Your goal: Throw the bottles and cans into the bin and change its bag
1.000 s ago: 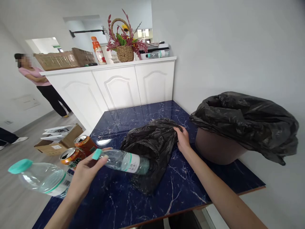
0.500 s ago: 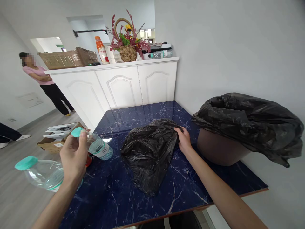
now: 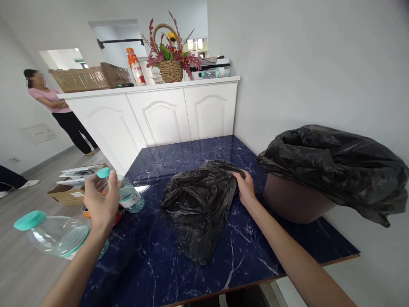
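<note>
My right hand [image 3: 245,186] pinches the gathered right end of a crumpled black plastic bag [image 3: 201,209], which lies on the blue marbled table with its mouth towards me. At the table's left side my left hand [image 3: 101,198] has thumb and fingers apart, close in front of a clear water bottle [image 3: 131,198] with a turquoise cap. That bottle stands on the table, slightly tilted in view. A larger turquoise-capped bottle [image 3: 60,238] is nearer me, partly behind my left forearm. Behind that hand, a red and orange object [image 3: 118,217] is mostly hidden.
A brown bin [image 3: 294,200] lined with a black bag [image 3: 332,162] stands on the table [image 3: 243,251] at right. Beyond the table is a white cabinet [image 3: 166,115] with a flower basket [image 3: 171,71]. An open carton [image 3: 67,194] is on the left floor; a person [image 3: 47,100] stands farther back.
My left hand's fingers have parted from the smaller bottle's cap, and that bottle has come more upright, slightly left. My right hand keeps its hold on the bag.
</note>
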Demonstrator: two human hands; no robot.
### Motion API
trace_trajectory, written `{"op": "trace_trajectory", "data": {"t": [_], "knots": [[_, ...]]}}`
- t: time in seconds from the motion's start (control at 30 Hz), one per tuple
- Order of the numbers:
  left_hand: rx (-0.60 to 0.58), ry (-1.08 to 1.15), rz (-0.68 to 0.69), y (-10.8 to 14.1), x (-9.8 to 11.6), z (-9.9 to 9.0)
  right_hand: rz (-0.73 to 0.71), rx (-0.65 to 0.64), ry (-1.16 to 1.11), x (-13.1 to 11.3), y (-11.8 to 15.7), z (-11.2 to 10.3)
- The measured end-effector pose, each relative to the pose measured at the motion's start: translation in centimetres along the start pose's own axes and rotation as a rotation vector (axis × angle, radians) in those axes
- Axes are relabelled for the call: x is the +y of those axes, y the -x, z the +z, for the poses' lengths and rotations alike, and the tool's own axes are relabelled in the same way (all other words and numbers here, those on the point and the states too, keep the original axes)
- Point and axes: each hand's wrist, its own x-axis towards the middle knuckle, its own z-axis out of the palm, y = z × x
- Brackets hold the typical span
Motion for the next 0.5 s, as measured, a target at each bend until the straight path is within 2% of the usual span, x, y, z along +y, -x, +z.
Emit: {"op": "trace_trajectory", "data": {"t": [0.13,0.2,0.27,0.3,0.37,0.43,0.47,0.5], "knots": [[-0.005,0.046,0.074,-0.2,-0.3,-0.1,-0.144,0.071,0.160,-1.6,1.1,-0.5],[-0.003,0.022,0.111,0.0,0.1,-0.4,-0.327,0.085,0.319,-3.2,2.4,-0.6],[0.013,-0.039,0.184,0.5,1.0,-0.9,-0.604,0.072,0.576,-5.0,4.6,-0.5],[0.028,-0.077,0.248,0.9,1.6,-1.2,-0.709,0.037,0.667,-5.9,6.0,-0.5],[0.083,-0.143,0.413,1.8,3.0,-1.8,-0.782,-0.102,0.709,-7.5,9.1,-0.3],[0.144,-0.144,0.558,2.9,4.3,-2.2,-0.728,-0.305,0.718,-8.6,12.4,-0.2],[0.111,-0.111,0.564,3.5,4.9,-2.3,-0.685,-0.385,0.760,-8.9,13.9,-0.2],[0.022,-0.076,0.541,4.2,5.3,-2.2,-0.644,-0.469,0.816,-9.1,15.1,-0.3]]}}
